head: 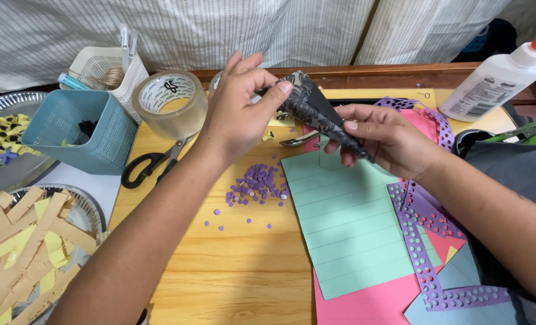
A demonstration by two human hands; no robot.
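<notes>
Both hands hold a dark patterned paper cone (316,111) above the wooden table (232,265). My left hand (238,114) pinches its wide upper end with thumb and fingers. My right hand (382,138) grips the narrow pointed end, which angles down to the right. Under the cone lies a green lined paper sheet (352,229) on top of pink paper (370,304). A pile of small purple paper dots (257,183) sits just left of the green sheet.
Black-handled scissors (154,162) and a clear tape roll (169,102) lie at the left, by a teal basket (75,129) and a white basket (108,69). Foil trays (87,207) hold paper strips. A glue bottle (496,78) stands far right; punched purple strips (421,241) lie near.
</notes>
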